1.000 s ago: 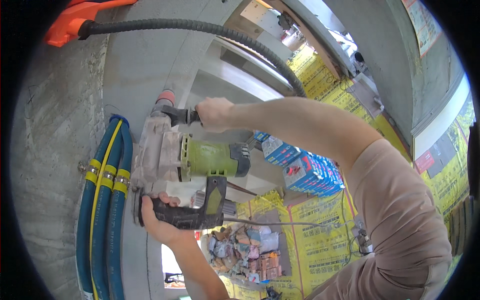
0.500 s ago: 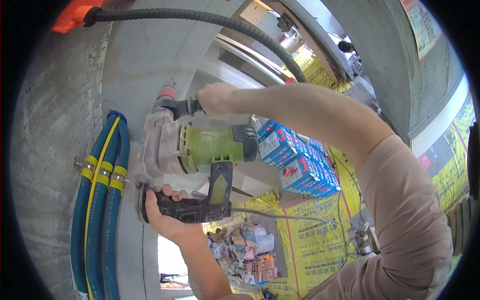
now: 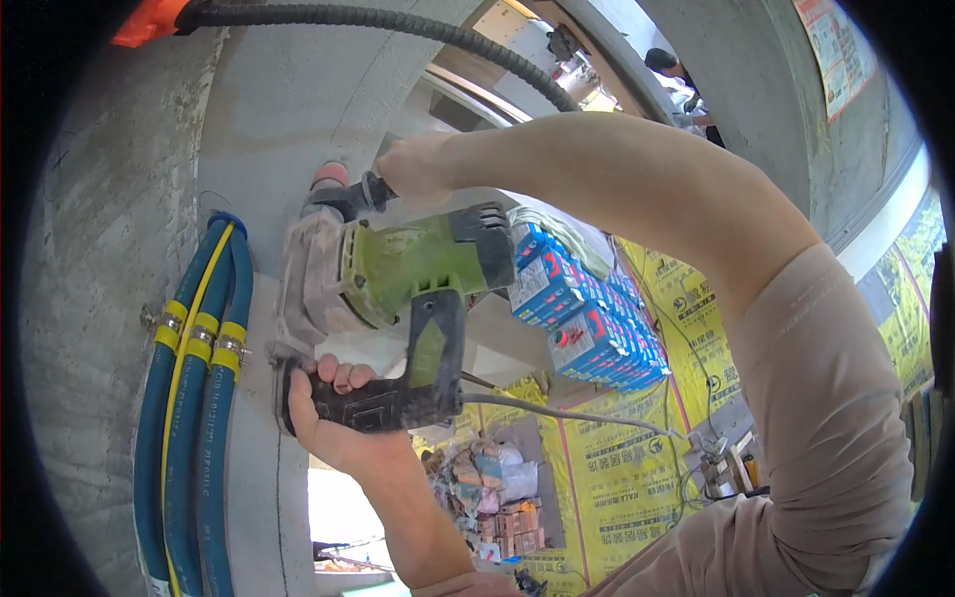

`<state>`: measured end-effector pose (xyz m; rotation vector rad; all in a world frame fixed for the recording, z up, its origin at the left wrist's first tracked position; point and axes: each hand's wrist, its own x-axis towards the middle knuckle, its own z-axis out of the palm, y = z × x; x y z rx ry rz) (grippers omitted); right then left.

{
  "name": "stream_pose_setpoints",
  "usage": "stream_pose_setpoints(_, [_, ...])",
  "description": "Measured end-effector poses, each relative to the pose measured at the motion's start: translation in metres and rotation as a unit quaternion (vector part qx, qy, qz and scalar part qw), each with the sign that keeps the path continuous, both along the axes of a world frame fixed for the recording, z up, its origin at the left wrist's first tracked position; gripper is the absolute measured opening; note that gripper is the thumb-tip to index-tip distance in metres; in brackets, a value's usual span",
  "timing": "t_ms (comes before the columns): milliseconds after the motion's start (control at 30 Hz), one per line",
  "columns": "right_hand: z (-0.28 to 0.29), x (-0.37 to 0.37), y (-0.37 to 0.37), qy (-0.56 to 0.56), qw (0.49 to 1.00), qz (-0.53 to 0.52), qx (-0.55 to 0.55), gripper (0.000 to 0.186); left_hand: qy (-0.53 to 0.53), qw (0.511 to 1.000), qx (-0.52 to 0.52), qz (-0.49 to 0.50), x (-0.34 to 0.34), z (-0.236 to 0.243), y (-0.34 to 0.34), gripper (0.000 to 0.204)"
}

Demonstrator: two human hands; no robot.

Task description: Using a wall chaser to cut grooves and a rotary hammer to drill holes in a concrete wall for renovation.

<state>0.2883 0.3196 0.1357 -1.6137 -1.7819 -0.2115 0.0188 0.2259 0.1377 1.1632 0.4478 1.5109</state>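
A dusty green-and-grey rotary hammer (image 3: 403, 261) is held up against the grey concrete surface (image 3: 269, 129). My left hand (image 3: 343, 430) is closed round its black rear handle (image 3: 373, 406), thumb on the left, fingertips showing. Higher up, my right hand (image 3: 418, 171) grips the black side handle (image 3: 370, 193), its arm arching in from the right. A pinkish-red collar (image 3: 330, 175) at the tool's front end sits close to the concrete; no bit can be made out. A grey power cord (image 3: 557, 410) runs rightward from the rear handle.
Blue hoses (image 3: 189, 418) with yellow bands and metal clamps hang at left. A black corrugated hose (image 3: 398, 27) joins an orange part (image 3: 149, 22) overhead. Stacked blue boxes (image 3: 597, 318), yellow floor sheeting (image 3: 627, 488) and piled bags (image 3: 497, 483) lie beyond. Another person (image 3: 668, 66) is at upper right.
The rotary hammer's body has tilted, its motor end rising slightly. My right hand and forearm have moved up. The other person shows more at upper right. Both hands keep their grip.
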Motion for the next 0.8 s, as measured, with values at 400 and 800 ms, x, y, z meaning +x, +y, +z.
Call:
stream_pose_setpoints(400, [-0.023,-0.004,0.019,0.090,0.995,0.029,0.027,0.023,0.038,0.998,0.056,0.010,0.013,0.001,-0.009,0.016])
stream_pose_setpoints(800, [-0.047,-0.027,0.048,0.196,0.978,0.034,0.060,0.022,0.101,0.991,0.085,0.023,0.004,0.000,0.002,0.016])
